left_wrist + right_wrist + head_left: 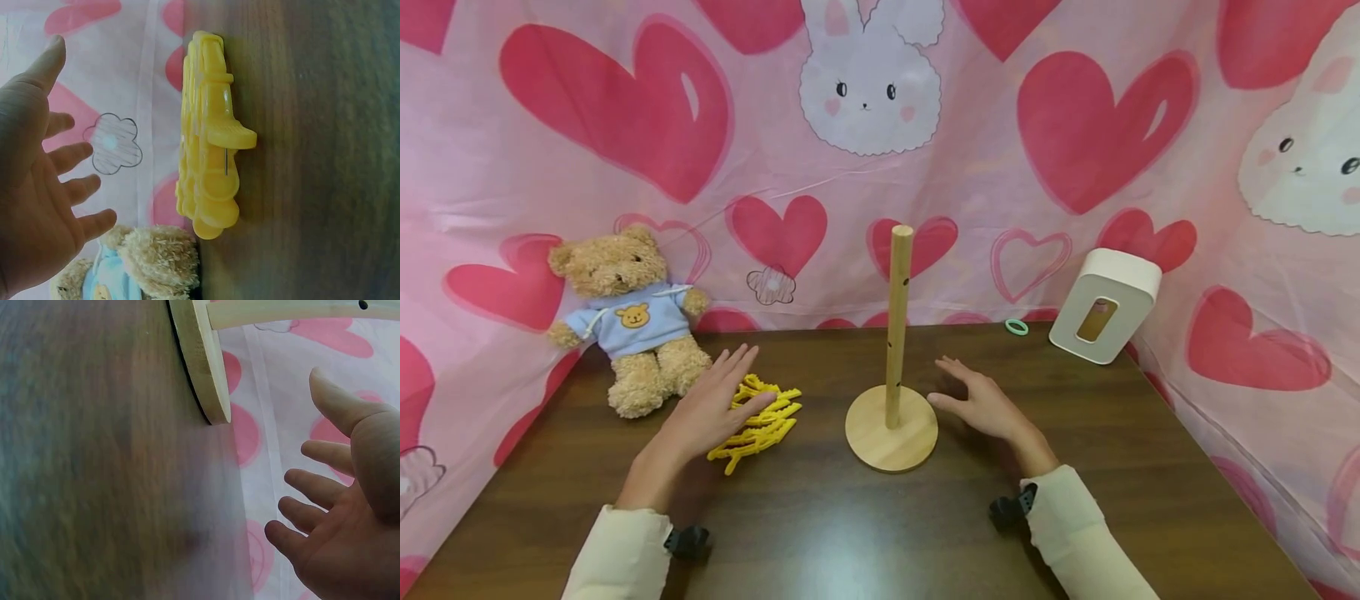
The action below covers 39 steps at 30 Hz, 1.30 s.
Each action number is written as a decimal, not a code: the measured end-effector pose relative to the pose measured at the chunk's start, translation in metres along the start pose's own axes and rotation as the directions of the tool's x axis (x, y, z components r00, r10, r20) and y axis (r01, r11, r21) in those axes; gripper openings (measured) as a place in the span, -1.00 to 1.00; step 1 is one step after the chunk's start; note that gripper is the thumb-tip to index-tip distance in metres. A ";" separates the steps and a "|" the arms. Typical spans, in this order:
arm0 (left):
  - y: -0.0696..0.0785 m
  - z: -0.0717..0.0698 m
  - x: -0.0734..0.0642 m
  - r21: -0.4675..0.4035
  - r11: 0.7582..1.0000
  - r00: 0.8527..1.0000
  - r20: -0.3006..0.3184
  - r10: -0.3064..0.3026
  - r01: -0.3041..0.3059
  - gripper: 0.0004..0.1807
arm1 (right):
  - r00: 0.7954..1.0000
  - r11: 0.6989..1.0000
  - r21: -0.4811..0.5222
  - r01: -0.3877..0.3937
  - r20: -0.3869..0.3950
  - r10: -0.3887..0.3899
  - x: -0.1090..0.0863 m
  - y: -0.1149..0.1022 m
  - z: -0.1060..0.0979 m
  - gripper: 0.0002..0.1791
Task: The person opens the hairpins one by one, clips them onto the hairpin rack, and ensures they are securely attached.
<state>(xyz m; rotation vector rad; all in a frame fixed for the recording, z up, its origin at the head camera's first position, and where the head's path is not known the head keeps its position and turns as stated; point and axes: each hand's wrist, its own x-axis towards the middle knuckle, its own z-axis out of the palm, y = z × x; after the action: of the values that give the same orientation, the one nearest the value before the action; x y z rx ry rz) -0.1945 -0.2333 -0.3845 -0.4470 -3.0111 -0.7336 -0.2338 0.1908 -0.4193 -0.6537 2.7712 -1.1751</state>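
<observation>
My left hand hovers with fingers extended over the left side of a small pile of yellow plastic pieces, partly covering it. In the left wrist view these pieces have long, narrow ribbed arms, and a tab and a thin metal pin stick out. The palm there is bare. To the right, a wooden post with small dark holes stands upright on a round wooden base. Beside that base my right hand is held with spread fingers, holding nothing; the right wrist view shows the base's edge apart from it.
At the back left a teddy bear in a blue top leans against the heart-patterned cloth. A white box with an oval opening tilts at the back right, with a small mint-green ring nearby. All stand on a dark wooden table.
</observation>
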 end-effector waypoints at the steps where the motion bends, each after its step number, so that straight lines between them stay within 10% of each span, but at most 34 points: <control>1: -0.001 0.000 0.000 -0.015 1.000 1.000 0.003 0.001 -0.001 -0.01 | 1.000 1.000 0.008 0.008 -0.001 -0.008 0.000 0.000 0.001 -0.23; 39: -0.040 0.003 -0.017 -0.260 0.962 0.996 0.010 -0.088 0.088 -0.21 | 0.996 0.983 0.166 -0.075 0.063 0.065 0.001 0.004 0.017 -0.51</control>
<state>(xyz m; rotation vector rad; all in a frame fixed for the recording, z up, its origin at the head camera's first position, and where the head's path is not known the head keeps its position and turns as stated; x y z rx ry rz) -0.1887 -0.2707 -0.4069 -0.3163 -2.9591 -1.1437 -0.2324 0.1814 -0.4338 -0.5596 2.5886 -1.3349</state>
